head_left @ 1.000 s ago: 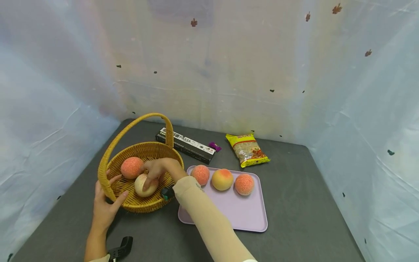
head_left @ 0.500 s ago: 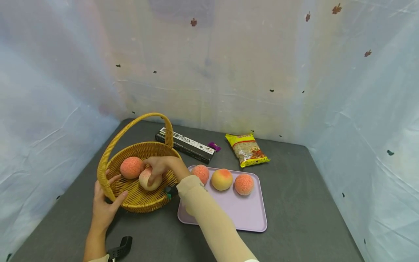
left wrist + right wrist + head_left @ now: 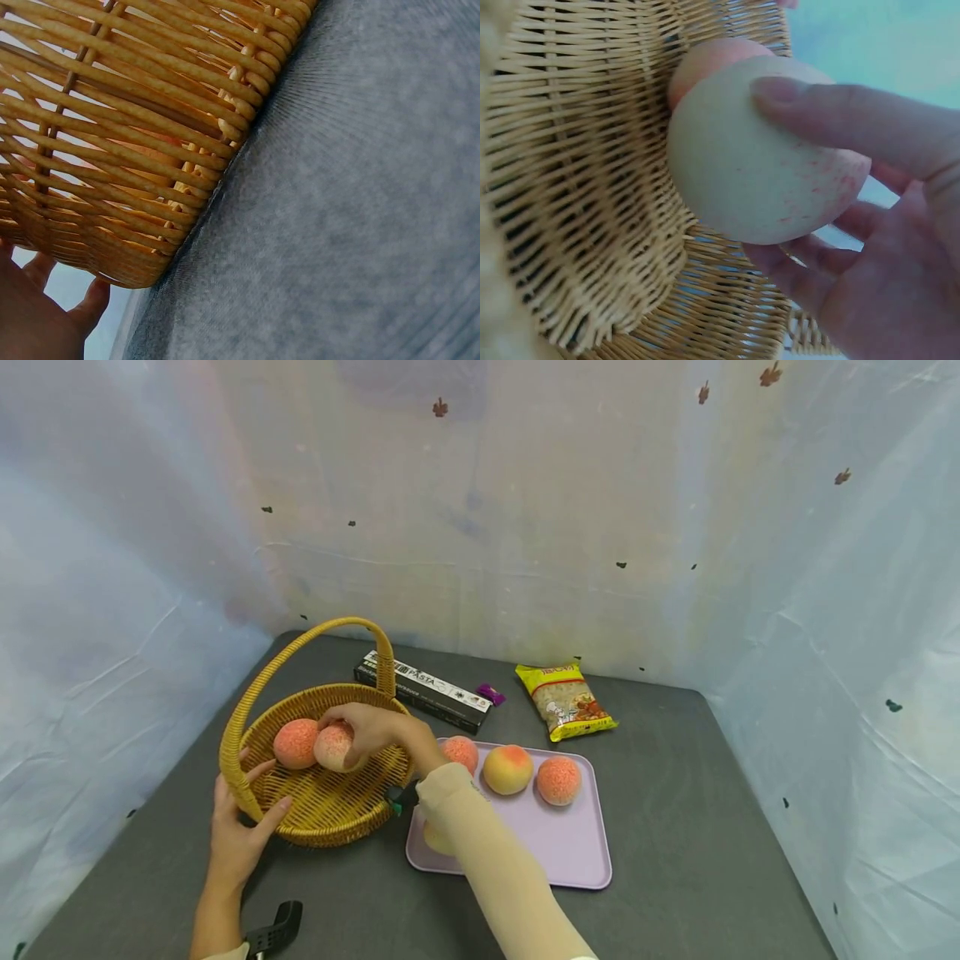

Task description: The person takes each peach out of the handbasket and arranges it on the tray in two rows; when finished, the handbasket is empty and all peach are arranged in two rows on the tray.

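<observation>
A yellow wicker basket (image 3: 337,837) with a tall handle stands at the left of the table. My left hand (image 3: 236,839) holds its left rim at the handle's foot, thumb and fingers spread over the edge; the left wrist view has the thumb (image 3: 91,304) against the weave. Inside the basket, my right hand (image 3: 369,728) grips a pale peach (image 3: 757,161) with pink speckles, thumb on one side and fingers curled under the other. Right beside it in the basket lies a pinker peach (image 3: 296,744), partly hidden behind the held one in the right wrist view.
A lilac tray (image 3: 547,852) to the right bears several peaches (image 3: 508,769), one half hidden by the right sleeve (image 3: 487,852). Behind are a black pasta box (image 3: 427,689), a purple-wrapped sweet (image 3: 491,695) and a yellow food packet (image 3: 566,702).
My right hand has moved the pale peach toward the back of the basket, and its pink side has turned into view. The left hand has stayed on the rim.
</observation>
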`<action>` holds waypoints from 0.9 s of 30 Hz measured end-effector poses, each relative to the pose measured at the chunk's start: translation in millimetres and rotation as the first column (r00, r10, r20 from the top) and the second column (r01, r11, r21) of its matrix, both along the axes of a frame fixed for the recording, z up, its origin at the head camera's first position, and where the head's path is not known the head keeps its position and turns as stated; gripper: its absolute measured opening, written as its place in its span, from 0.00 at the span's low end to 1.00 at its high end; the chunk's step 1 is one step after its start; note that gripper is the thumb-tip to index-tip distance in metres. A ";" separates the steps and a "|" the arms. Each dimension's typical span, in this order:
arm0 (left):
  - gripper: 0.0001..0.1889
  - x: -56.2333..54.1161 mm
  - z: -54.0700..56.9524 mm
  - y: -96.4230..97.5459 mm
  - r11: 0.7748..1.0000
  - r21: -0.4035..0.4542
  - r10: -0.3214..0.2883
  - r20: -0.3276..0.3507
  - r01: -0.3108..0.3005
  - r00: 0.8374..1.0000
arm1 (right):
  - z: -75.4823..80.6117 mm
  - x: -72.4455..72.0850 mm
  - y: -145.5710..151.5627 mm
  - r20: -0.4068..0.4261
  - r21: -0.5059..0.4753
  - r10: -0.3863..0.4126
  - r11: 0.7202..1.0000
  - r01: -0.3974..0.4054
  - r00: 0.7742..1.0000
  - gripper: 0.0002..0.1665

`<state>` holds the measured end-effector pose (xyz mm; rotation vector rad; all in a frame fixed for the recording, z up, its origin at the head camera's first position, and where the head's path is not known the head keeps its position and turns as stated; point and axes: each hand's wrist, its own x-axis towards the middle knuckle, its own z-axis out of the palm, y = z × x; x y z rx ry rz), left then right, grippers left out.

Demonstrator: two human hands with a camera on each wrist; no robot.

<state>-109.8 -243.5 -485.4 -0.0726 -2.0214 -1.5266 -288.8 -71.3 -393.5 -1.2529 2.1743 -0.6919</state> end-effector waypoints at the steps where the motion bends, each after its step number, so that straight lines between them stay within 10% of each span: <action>1: 0.29 -0.5 -0.1 -0.5 1.000 0.005 -0.004 0.004 0.004 1.000 | 2.0 -0.4 2.1 0.000 -0.013 -0.004 1.000 0.004 1.000 0.40; 27: 0.29 -0.8 -2.1 -0.8 1.000 0.017 -0.007 0.017 0.007 1.000 | 54.3 16.1 96.1 -0.014 -0.097 0.040 0.994 -0.041 0.999 0.39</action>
